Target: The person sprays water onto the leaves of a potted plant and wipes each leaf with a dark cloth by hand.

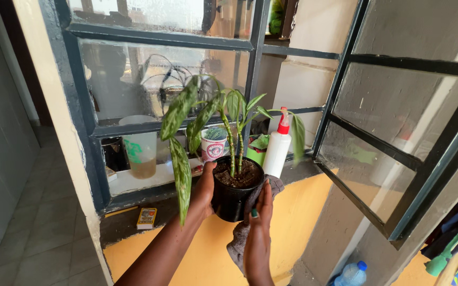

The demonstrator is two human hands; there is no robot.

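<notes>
Black plastic pot [232, 201] is clamped by the left hand [203, 193] at 9 o'clock while the right hand [261, 209], closed on a grey cloth [239, 241], should be pressed evenly at 3 o'clock.

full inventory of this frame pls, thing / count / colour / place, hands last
plant pot: 1, black, held at the window ledge between both hands
plant: 1, green speckled leaves, growing in the pot
cloth: 1, grey, hanging under the right hand against the pot
spray bottle: 1, white with red nozzle, on the sill right of the pot
small box: 1, yellow, on the ledge to the left
plastic cup: 1, translucent, behind the glass
window frame: 1, dark, right pane swung open
water bottle: 1, clear with blue cap, bottom right
left hand: 1, on the pot's left side
right hand: 1, on the pot's right side, over the cloth
</notes>
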